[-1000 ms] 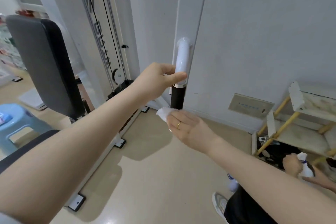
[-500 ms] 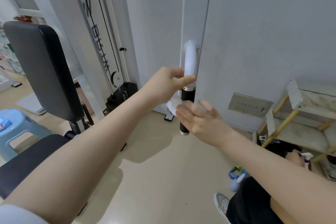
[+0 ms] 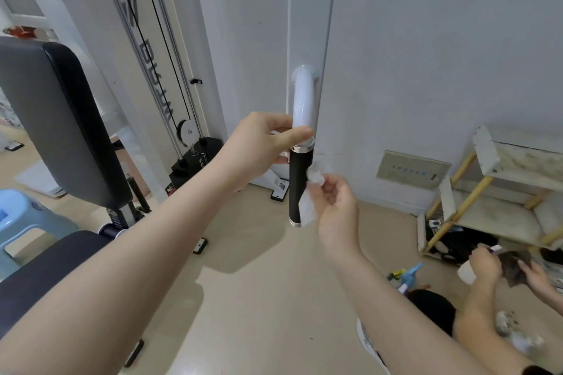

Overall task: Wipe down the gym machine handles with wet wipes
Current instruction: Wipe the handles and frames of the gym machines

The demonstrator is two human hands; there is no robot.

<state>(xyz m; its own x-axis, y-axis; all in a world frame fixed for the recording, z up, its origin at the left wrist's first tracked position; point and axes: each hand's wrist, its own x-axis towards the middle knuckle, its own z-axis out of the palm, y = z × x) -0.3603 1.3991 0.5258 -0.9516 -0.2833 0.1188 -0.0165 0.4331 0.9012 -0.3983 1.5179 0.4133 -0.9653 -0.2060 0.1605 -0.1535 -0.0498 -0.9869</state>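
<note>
Your 2 hands are bracketing an upright handle, wipe on its right flank.

Your left hand [image 3: 265,143] is pinching the white tube [image 3: 303,97] just above the chrome collar, steadying it, while your right hand [image 3: 333,207] is closing its fingertips on a crumpled wet wipe [image 3: 309,192] that is touching the right side of the black grip [image 3: 298,186]. The grip is running vertically, top under your left thumb, bottom cap hanging free above the floor [image 3: 243,298], so the stroke likely runs along that axis; your right hand is sitting nearer.
</note>
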